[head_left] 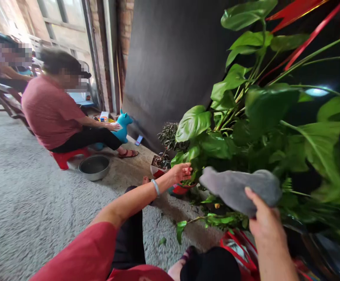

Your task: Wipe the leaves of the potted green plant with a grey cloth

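My right hand (266, 222) grips a soft grey cloth (240, 189), bunched up, with the thumb pressed on top of it. Broad green leaves of a large potted plant (195, 123) rise behind and above the cloth. Left of the cloth, my left hand (181, 173) is at the plant's lower leaves, its fingers loosely bent and apart. I see nothing held in it, though whether it touches a leaf I cannot tell. A pale bracelet (155, 187) circles my left wrist.
A person in a pink shirt (48, 111) sits on a red stool (66, 158), one hand near a blue animal toy (123, 125). A metal basin (93, 168) stands on the floor. By my leg is a red-strapped bag (240, 249). A smaller potted plant (160, 162) stands by the dark panel (172, 58).
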Demonstrator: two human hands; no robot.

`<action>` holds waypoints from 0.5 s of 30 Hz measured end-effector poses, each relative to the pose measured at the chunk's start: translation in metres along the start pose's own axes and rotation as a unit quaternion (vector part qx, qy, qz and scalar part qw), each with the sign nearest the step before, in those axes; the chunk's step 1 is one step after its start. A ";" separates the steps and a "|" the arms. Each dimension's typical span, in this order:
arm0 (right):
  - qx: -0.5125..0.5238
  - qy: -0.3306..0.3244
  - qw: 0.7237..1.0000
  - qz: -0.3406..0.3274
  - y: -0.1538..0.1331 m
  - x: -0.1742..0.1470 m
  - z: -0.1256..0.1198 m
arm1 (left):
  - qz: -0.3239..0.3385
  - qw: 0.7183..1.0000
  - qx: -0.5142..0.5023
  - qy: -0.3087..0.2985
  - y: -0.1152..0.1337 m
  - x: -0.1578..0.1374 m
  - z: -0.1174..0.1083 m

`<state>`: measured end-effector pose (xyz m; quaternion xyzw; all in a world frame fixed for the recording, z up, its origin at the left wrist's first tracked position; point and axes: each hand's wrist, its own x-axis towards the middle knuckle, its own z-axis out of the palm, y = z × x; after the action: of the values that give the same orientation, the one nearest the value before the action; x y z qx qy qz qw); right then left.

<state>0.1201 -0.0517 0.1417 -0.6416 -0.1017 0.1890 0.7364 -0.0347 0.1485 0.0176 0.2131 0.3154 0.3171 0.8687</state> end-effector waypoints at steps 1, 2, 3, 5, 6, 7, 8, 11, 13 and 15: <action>-0.004 -0.019 1.000 -0.003 0.002 -0.006 -0.006 | -0.011 1.000 0.004 0.019 -0.003 -0.002 -0.004; 0.006 -0.020 0.999 -0.027 0.000 -0.008 -0.010 | -0.021 0.999 0.008 0.039 -0.005 -0.004 -0.006; 0.033 0.000 0.997 -0.074 -0.006 -0.007 -0.011 | -0.025 0.998 0.011 0.054 -0.007 -0.006 -0.007; 0.112 0.066 0.967 -0.221 -0.023 0.009 -0.005 | -0.023 0.998 0.018 0.053 -0.011 -0.010 -0.002; 0.137 0.093 0.942 -0.293 -0.029 0.021 -0.001 | -0.021 0.999 0.024 0.039 -0.013 -0.012 0.002; 0.140 0.107 0.921 -0.347 -0.032 0.033 0.003 | -0.021 0.999 0.033 0.023 -0.016 -0.015 0.007; 0.123 0.108 0.914 -0.371 -0.031 0.043 0.005 | -0.022 0.999 0.046 0.006 -0.018 -0.017 0.011; 0.017 0.069 0.968 -0.242 -0.011 0.051 -0.004 | -0.017 0.994 0.100 -0.028 -0.025 -0.022 0.015; -0.004 0.034 0.992 -0.120 0.003 0.040 -0.021 | -0.011 0.990 0.136 -0.037 -0.027 -0.024 0.011; 0.036 0.039 0.995 -0.087 0.003 0.030 -0.039 | -0.008 0.986 0.161 -0.035 -0.028 -0.025 0.007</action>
<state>0.1625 -0.0746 0.1301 -0.6101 -0.1210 0.1026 0.7763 -0.0326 0.1102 0.0169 0.3584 0.3336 0.2482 0.8359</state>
